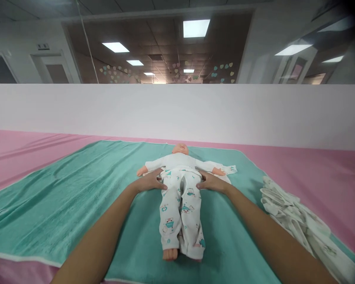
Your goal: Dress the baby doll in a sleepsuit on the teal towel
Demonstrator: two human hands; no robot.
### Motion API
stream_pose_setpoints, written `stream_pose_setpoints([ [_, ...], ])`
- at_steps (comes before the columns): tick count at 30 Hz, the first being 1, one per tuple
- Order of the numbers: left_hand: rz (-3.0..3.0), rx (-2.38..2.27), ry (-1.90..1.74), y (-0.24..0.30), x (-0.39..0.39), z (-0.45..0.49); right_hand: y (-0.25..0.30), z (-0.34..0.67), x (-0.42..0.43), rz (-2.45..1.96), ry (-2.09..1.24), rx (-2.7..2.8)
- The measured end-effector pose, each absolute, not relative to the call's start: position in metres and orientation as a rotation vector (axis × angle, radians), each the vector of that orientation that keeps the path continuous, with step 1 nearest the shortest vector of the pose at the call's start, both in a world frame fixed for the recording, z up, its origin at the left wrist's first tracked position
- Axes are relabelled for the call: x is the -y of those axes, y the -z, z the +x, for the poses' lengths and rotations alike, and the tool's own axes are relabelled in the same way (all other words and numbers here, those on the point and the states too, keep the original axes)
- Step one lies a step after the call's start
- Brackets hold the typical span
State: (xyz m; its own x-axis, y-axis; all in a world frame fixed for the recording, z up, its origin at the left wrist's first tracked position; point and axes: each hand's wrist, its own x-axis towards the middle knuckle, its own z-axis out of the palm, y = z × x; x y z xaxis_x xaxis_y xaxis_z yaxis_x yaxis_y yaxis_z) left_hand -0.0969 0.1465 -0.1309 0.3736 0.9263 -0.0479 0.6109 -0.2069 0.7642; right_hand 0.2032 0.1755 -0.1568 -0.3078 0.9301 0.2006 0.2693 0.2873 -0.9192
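A baby doll [180,161] in a white long-sleeved top lies on its back, head away from me and arms spread. Its white pants [182,205] carry a teal and pink cartoon print and reach the ankles; bare toes show at the left cuff. My left hand [150,180] grips the pants at the left hip, its thumb on the front and its fingertips partly hidden at the waistband. At the opposite hip my right hand [213,181] holds the pants likewise, thumb forward, other fingers partly tucked out of sight. Pale printed cloth [231,169] shows beneath the doll's right-hand arm.
Beneath the doll is a teal towel [106,189] with white edging, spread over a pink surface [296,169]. Crumpled white printed cloth [296,217] lies on the right, beside my right forearm. A low white wall [177,110] runs behind, with a mirror or glass above it.
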Motion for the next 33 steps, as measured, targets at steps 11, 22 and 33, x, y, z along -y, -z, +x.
stream_pose_setpoints([
  [11,1.959,-1.419,-0.756,0.125,-0.138,-0.079,0.171,0.195,-0.148,-1.244,-0.828,1.767],
  [22,2.037,-1.233,-0.476,0.119,-0.093,-0.077,0.149,0.205,-0.115,-1.044,-1.380,2.056],
  [33,1.930,-1.634,-0.823,0.153,-0.040,-0.055,0.171,0.193,-0.082,-1.120,-1.142,1.786],
])
